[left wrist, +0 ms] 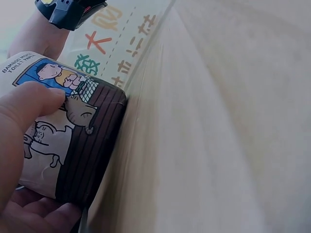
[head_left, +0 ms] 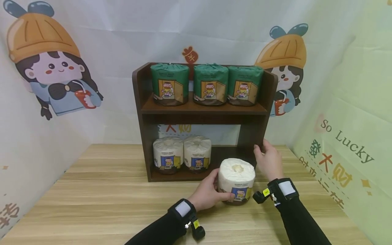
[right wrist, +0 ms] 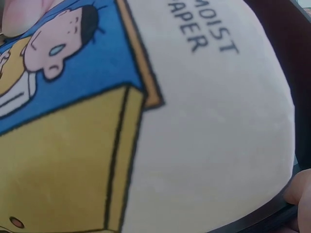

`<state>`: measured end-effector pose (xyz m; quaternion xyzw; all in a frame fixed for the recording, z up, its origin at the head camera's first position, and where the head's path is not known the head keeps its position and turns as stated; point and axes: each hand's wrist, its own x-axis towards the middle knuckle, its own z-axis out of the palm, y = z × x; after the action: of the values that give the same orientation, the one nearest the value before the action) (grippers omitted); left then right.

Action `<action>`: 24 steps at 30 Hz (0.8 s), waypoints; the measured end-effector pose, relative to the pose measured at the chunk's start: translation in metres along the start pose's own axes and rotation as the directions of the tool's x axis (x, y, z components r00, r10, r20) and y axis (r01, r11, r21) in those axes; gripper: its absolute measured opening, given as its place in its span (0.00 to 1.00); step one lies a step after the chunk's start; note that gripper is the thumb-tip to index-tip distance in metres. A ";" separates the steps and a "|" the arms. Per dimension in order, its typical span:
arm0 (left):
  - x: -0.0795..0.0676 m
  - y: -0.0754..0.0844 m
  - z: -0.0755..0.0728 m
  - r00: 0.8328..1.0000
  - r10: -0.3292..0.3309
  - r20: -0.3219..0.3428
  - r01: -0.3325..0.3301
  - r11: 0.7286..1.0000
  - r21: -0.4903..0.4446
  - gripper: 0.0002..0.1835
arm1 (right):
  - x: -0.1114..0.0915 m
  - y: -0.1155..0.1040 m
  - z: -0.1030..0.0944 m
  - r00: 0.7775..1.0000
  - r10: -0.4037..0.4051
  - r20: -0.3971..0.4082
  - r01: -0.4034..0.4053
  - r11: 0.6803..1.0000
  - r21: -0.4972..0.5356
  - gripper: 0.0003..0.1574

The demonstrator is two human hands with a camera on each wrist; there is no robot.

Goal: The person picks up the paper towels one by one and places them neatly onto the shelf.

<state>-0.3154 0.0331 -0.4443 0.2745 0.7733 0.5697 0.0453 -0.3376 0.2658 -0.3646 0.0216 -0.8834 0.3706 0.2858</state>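
Observation:
My left hand (head_left: 209, 192) grips a white-wrapped toilet paper roll (head_left: 237, 178), its thumb across the printed picture and fingers round the far side. The roll stands in front of the lower shelf's right part; in the left wrist view its dark base (left wrist: 92, 145) is close to the tabletop. My right hand (head_left: 270, 161) holds the front edge of the right side panel of a dark brown two-tier shelf (head_left: 203, 108), thumb inside and fingers outside. In the right wrist view, the roll's wrapper (right wrist: 209, 145) fills most of the picture, with fingertips at the lower right.
Two white-wrapped rolls, one (head_left: 168, 154) beside another (head_left: 197, 153), stand in the lower tier at left. On the upper tier are three green-wrapped rolls, left (head_left: 170, 85), middle (head_left: 210, 85) and right (head_left: 245, 85). The shelf stands on a wood-grain table (head_left: 92, 204) before a printed cloth (head_left: 116, 51).

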 end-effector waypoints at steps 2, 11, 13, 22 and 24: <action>0.001 -0.001 0.000 1.000 0.001 0.003 -0.001 1.000 -0.001 0.52 | 0.000 0.000 0.000 1.000 0.000 -0.002 0.000 1.000 0.000 0.20; 0.005 0.002 -0.005 0.999 -0.004 -0.039 0.005 1.000 0.016 0.54 | 0.002 0.000 0.000 1.000 -0.015 -0.018 0.015 1.000 -0.027 0.19; 0.007 0.004 -0.007 0.999 -0.004 -0.051 0.004 1.000 0.012 0.54 | 0.002 0.000 0.000 1.000 -0.020 -0.023 0.019 0.999 -0.035 0.18; 0.019 0.007 -0.013 0.995 0.010 -0.099 -0.007 0.999 0.039 0.52 | 0.002 -0.001 0.001 1.000 -0.004 -0.024 0.003 1.000 -0.025 0.17; 0.023 0.005 -0.013 0.994 0.005 -0.109 0.000 0.999 0.046 0.52 | 0.002 0.000 0.001 0.999 -0.015 -0.033 0.014 1.000 -0.024 0.17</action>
<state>-0.3382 0.0339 -0.4296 0.2449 0.7871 0.5661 -0.0038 -0.3397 0.2655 -0.3642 0.0184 -0.8827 0.3584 0.3033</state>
